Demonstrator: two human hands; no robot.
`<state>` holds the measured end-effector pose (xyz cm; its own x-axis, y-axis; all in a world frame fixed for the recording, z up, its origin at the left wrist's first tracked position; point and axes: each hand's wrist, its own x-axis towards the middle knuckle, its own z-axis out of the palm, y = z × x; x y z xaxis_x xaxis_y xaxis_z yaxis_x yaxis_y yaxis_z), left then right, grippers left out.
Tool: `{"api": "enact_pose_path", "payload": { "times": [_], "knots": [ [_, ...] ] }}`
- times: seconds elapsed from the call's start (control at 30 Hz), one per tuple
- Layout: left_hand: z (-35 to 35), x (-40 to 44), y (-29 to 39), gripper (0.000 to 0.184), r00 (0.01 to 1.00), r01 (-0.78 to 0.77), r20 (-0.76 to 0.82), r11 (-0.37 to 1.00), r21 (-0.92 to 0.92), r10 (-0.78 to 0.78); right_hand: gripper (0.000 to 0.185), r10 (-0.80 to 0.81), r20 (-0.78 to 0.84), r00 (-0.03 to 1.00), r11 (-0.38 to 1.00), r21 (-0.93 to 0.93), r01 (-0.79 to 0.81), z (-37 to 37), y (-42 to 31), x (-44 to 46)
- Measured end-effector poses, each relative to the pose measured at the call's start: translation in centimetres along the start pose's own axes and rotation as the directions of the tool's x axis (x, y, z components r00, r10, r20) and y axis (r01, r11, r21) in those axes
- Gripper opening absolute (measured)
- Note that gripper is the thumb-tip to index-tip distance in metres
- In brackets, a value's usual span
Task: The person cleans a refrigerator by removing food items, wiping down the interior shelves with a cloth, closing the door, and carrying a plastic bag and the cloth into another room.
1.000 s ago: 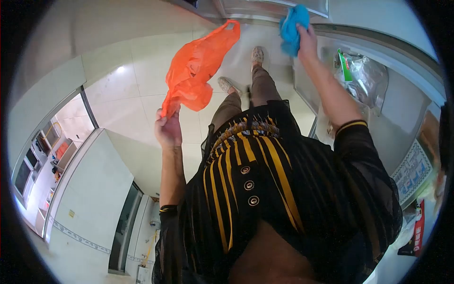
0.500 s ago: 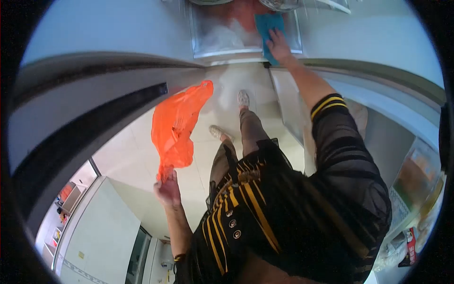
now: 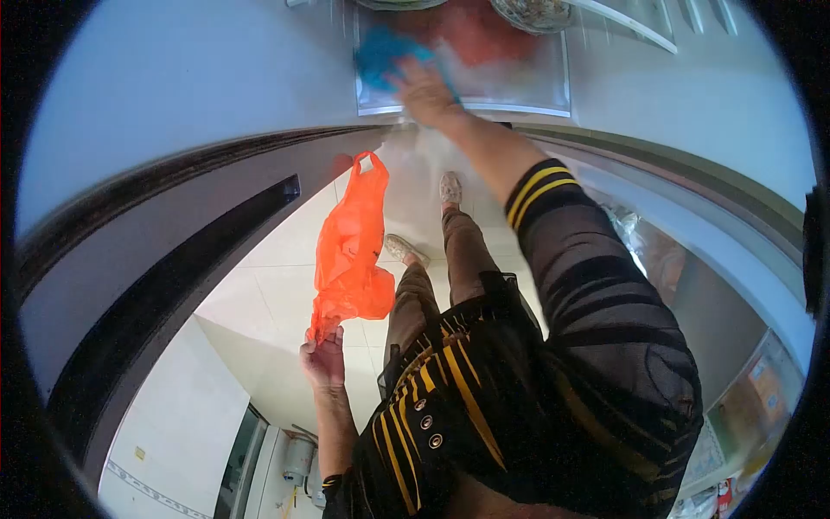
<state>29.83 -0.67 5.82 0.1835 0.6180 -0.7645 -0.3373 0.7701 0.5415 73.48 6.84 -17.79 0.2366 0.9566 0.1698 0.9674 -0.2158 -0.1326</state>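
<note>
My left hand (image 3: 324,362) grips one end of an orange plastic bag (image 3: 347,246), which stretches away from it over the floor with a handle loop at its far end. At the top of the view my right hand (image 3: 424,91) presses a blue cloth (image 3: 386,59) onto a glass shelf (image 3: 519,91) inside the refrigerator. The cloth and fingers are blurred by motion. Something reddish (image 3: 488,35) shows through the shelf. Behind the cloth stands a glass bowl (image 3: 532,13), cut off by the upper edge.
An open refrigerator door (image 3: 752,285) curves along the right, with packed items in its shelves. On the left is another grey door (image 3: 156,233) with a dark recessed handle. Tiled floor (image 3: 277,281) and my shoes lie below. A white cabinet or wall panel (image 3: 177,415) stands lower left.
My right hand has swept the blue cloth leftward across the shelf. The orange bag and my left hand have shifted slightly right in view, and the whole view has moved a little.
</note>
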Motion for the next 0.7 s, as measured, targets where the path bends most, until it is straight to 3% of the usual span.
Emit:
{"api": "enact_pose_path", "payload": {
  "times": [0.07, 0.1, 0.13, 0.2, 0.23, 0.3, 0.37, 0.43, 0.47, 0.53, 0.6, 0.67, 0.7],
  "knots": [
    [0.1, 0.0, 0.2, 0.025, 1.0, 0.012, -0.01, 1.0, 0.02, -0.012, 0.04, 0.164, -0.128, 0.978, 0.985, -0.035, -0.17, -0.4, 7.5, -2.5],
    [-0.1, 0.2, 0.1, 0.025, 1.0, 0.013, -0.02, 1.0, 0.016, -0.012, 0.049, 0.352, -0.021, 0.936, 0.932, -0.084, -0.352, 0.0, 10.9, -4.6],
    [-0.2, 0.2, 0.3, 0.024, 0.999, 0.017, -0.033, 1.0, 0.018, -0.017, 0.05, 0.425, 0.004, 0.905, 0.905, -0.005, -0.425, -0.8, 14.3, -7.3],
    [0.0, 0.3, 0.4, 0.024, 0.999, 0.031, -0.042, 0.999, 0.021, -0.03, 0.051, 0.473, 0.274, 0.838, 0.871, -0.289, -0.397, -7.4, 15.4, -10.5],
    [0.1, 0.3, 0.5, 0.024, 0.998, 0.043, -0.055, 0.999, 0.023, -0.042, 0.051, 0.47, 0.274, 0.839, 0.872, -0.293, -0.393, -6.7, 15.1, -10.8],
    [0.2, 0.3, 0.5, 0.023, 0.997, 0.049, -0.054, 0.999, -0.004, -0.049, 0.052, 0.724, -0.116, 0.68, 0.668, -0.126, -0.733, -4.1, 14.4, -11.0],
    [0.0, 0.1, 0.6, 0.023, 0.997, 0.055, -0.058, 0.998, -0.014, -0.056, 0.051, 0.746, 0.104, 0.657, 0.665, -0.14, -0.733, -7.1, 8.6, -5.6],
    [-0.2, 0.1, 0.5, 0.035, 0.997, 0.071, -0.041, 0.997, -0.04, -0.073, 0.051, 0.516, 0.048, 0.855, 0.853, -0.118, -0.508, -3.9, 4.5, -1.9],
    [0.1, 0.1, 0.6, 0.035, 0.996, 0.079, -0.037, 0.996, -0.037, -0.081, 0.051, 0.513, 0.052, 0.857, 0.855, -0.112, -0.506, -3.6, 4.1, -0.8],
    [0.9, -0.3, 0.7, 0.029, 0.997, 0.053, -0.059, 0.998, -0.031, -0.055, 0.051, 0.411, -0.092, 0.907, 0.909, -0.034, -0.415, -2.2, 3.8, 1.6],
    [1.0, -0.1, 0.2, 0.023, 0.997, 0.027, -0.074, 0.999, -0.041, -0.03, 0.054, 0.358, -0.094, 0.929, 0.928, -0.071, -0.365, 0.8, 9.2, 2.5],
    [0.4, -0.1, 0.0, 0.022, 0.992, 0.02, -0.12, 0.999, -0.028, -0.023, 0.052, 0.24, 0.145, 0.96, 0.936, -0.297, -0.19, -0.8, 13.4, 4.2],
    [0.0, 0.1, -0.1, 0.022, 0.991, 0.014, -0.132, 0.999, -0.03, -0.018, 0.052, 0.231, 0.15, 0.961, 0.94, -0.288, -0.181, -0.6, 13.4, 5.2]
  ]
}}
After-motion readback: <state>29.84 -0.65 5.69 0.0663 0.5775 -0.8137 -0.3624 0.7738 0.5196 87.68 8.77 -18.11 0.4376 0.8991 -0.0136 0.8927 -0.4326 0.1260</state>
